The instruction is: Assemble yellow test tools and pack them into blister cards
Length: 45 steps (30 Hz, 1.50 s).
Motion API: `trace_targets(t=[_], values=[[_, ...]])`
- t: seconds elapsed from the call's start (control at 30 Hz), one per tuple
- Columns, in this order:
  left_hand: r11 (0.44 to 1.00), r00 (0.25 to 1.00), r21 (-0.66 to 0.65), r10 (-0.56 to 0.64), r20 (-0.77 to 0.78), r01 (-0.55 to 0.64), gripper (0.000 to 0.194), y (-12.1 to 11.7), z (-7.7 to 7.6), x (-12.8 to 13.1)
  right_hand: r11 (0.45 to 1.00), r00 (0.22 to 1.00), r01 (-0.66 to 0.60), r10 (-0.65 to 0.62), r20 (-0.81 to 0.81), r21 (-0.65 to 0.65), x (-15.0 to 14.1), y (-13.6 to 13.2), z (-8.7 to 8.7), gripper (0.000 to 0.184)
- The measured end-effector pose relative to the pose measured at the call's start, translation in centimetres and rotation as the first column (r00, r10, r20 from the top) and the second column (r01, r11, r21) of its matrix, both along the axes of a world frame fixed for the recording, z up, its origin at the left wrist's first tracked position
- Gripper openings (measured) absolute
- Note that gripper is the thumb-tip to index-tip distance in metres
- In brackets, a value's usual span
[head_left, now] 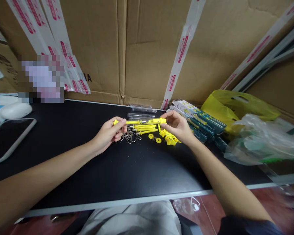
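My left hand [110, 134] pinches the left part of a slim yellow pen-like rod [134, 122], held level just above the table. Closed on its thicker yellow end piece [159, 121] are the fingers of my right hand [179, 126]. A short metal section shows between the two yellow parts; whether they are joined there I cannot tell. Beneath lie several yellow sticks [147, 130] with metal tips and a tangle of wire hooks or clips [131, 136]. Two yellow rings [158, 140] and a heap of small yellow plastic parts [170, 137] lie under my right hand.
Clear plastic strips [141, 116] lie behind the hands on the black table [117, 176]. Printed narrow boxes [198, 119], a yellow bag [218, 104] and a clear bag [262, 140] crowd the right. A phone [11, 138] lies left. Cardboard [147, 65] walls the back.
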<state>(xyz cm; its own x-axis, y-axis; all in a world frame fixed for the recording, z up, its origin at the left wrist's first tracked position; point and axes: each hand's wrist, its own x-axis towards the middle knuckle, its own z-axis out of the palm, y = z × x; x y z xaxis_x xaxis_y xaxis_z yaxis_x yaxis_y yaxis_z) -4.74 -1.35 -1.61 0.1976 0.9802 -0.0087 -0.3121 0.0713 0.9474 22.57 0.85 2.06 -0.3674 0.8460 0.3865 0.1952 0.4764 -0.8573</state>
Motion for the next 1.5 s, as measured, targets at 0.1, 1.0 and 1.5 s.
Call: trace_targets(t=[0.1,1.0,1.5], values=[[1.0,1.0,0.008,-0.012,-0.02,0.012,0.03,0.01,-0.06,0.04,1.0,1.0,-0.008,0.008,-0.015,0.0,-0.05,-0.02,-0.15,0.031],[0.999,0.998,-0.014,-0.048,-0.027,0.047,0.032,0.15,-0.15,0.1,1.0,0.997,0.015,-0.013,-0.08,0.022,-0.37,-0.09,-0.45,0.03],[0.998,0.997,0.039,-0.048,-0.061,0.05,0.043,-0.12,0.2,0.39,1.0,0.997,0.016,-0.016,-0.071,0.004,-0.29,-0.17,-0.26,0.031]])
